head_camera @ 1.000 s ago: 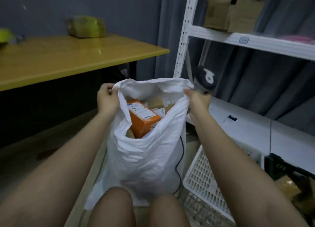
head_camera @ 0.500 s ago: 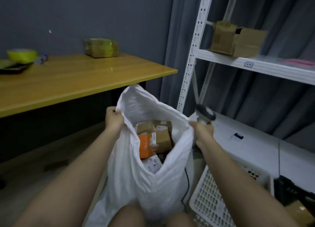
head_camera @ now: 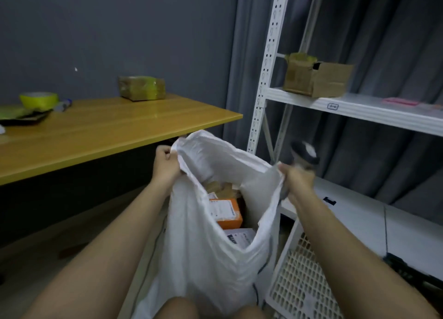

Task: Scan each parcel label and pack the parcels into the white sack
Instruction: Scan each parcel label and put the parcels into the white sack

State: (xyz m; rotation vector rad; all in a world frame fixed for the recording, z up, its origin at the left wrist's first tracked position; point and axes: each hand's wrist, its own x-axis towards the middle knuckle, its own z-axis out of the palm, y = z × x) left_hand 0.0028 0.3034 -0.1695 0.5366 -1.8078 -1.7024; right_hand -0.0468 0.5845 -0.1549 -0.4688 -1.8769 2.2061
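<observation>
Grey walls and grey curtains enclose a packing room, where a yellow-topped wooden table (head_camera: 100, 132) runs along the left. At its far left edge a roll of yellow-green tape (head_camera: 38, 100) is seen, and near its back edge a brown parcel wrapped in yellow tape (head_camera: 142, 87), not yet packed. At centre, the white plastic sack (head_camera: 211, 251) is held open between the knees: its left rim is gripped by the curled fingers of the left hand (head_camera: 167, 163), its right rim pinched by the right hand (head_camera: 296, 178), in which a dark handheld scanner (head_camera: 304, 154) is also clasped. An orange labelled box (head_camera: 225, 212) and brown cartons lie inside. To the right, a white perforated crate (head_camera: 304, 280) stands beside the sack, below a white metal shelf (head_camera: 354, 108) on which an open cardboard box (head_camera: 316, 79) rests. With two things shared in one grasp, either rim or scanner could be dropped, and the sack's contents spilled.
</observation>
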